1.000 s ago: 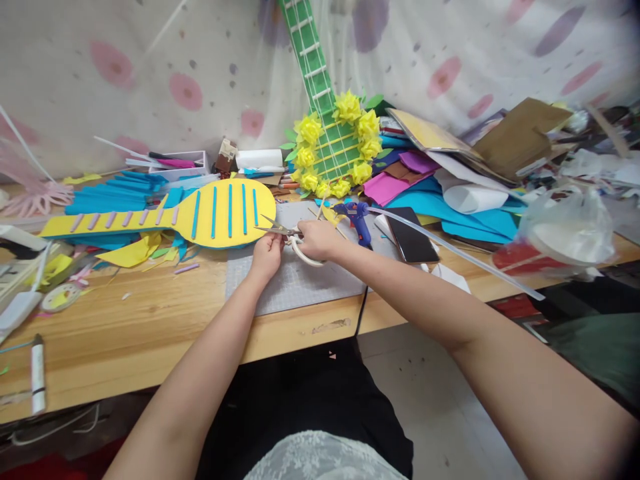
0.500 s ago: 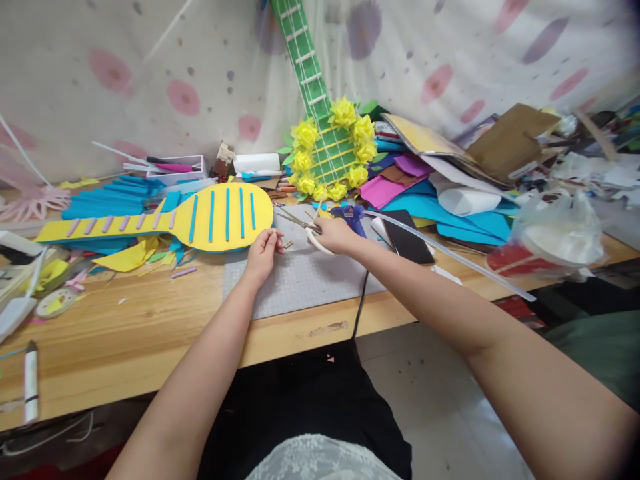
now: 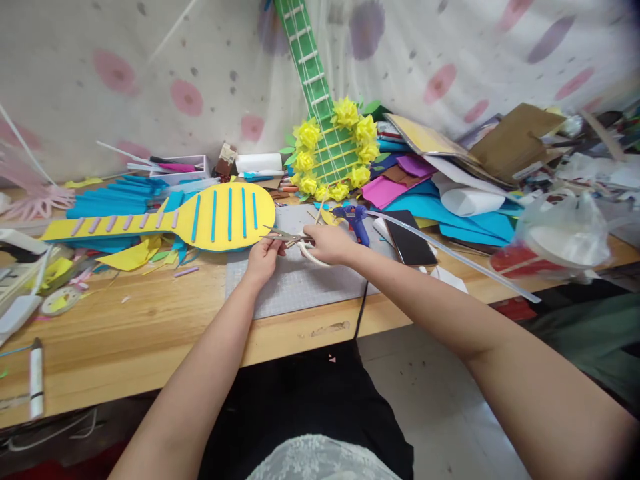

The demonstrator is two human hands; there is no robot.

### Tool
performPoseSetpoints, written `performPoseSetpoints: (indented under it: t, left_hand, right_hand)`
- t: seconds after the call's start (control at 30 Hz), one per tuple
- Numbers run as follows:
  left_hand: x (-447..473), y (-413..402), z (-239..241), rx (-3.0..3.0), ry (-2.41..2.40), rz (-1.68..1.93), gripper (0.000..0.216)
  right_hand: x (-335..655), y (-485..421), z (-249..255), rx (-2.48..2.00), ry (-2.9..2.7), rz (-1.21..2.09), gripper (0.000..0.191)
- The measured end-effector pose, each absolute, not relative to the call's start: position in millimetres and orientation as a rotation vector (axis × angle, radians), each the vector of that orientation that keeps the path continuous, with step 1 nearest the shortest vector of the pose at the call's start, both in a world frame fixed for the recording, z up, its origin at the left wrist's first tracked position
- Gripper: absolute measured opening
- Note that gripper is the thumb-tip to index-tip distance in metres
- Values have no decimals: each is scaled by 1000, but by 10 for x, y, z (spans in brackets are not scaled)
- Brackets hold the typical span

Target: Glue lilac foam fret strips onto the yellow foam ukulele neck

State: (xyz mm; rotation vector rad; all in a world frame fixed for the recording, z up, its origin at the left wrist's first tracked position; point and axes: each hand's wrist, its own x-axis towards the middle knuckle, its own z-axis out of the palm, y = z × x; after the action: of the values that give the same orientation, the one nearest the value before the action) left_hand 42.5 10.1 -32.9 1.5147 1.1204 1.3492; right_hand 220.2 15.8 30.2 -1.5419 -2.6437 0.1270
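My right hand [image 3: 327,245] is closed round the white handles of a pair of scissors [image 3: 287,237], whose blades stand a little apart and point left. The blades reach over the fingers of my left hand [image 3: 265,259], which are pinched together; whatever they hold is too small to make out. Both hands are above the grey cutting mat [image 3: 295,293]. Just left of them lies a yellow guitar-shaped cutout [image 3: 227,217] with blue strips on its body and lilac strips along its neck. A blue glue gun [image 3: 356,221] rests beyond my right hand.
A green paper guitar [image 3: 333,157] ringed with yellow flowers leans at the back. Coloured sheets [image 3: 475,223] pile up at right, near a plastic-wrapped tub [image 3: 555,247]. A clear glue stick [image 3: 460,257] juts toward the table edge. A black phone [image 3: 410,240] and a marker [image 3: 37,380] lie about.
The scissors in my right hand have moved left and slightly down, so the blades are now over my left fingers. My left hand has lowered slightly, still pinched.
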Motion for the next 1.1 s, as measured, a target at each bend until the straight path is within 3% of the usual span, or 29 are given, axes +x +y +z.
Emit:
performPoseSetpoints:
  t: [0.9,1.1]
  left_hand:
    - [366,38,-252,1808,1256,1449,23]
    - [417,61,-255,1722,1172,1420,21]
  right_hand:
    - [2143,151,234,-1615,-2544,153,36]
    - [2170,253,195,-1582,-2434,327,32]
